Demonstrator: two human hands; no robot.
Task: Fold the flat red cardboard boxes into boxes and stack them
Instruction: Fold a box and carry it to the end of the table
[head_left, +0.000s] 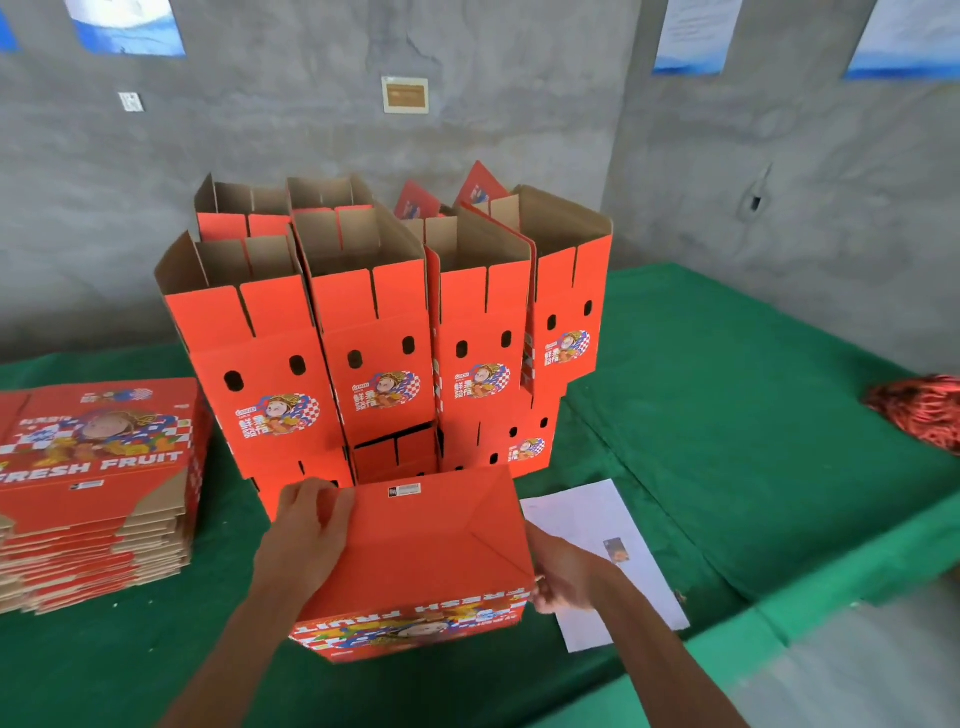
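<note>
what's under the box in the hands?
The box stands bottom-up on the green cloth. A white sheet lies beside its right edge; whether it reaches underneath is hidden. The inside is hidden too.

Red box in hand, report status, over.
Left hand and right hand grip upside-down red box. Bottom flaps folded shut. Stacked boxes directly behind; nothing in the way.
</note>
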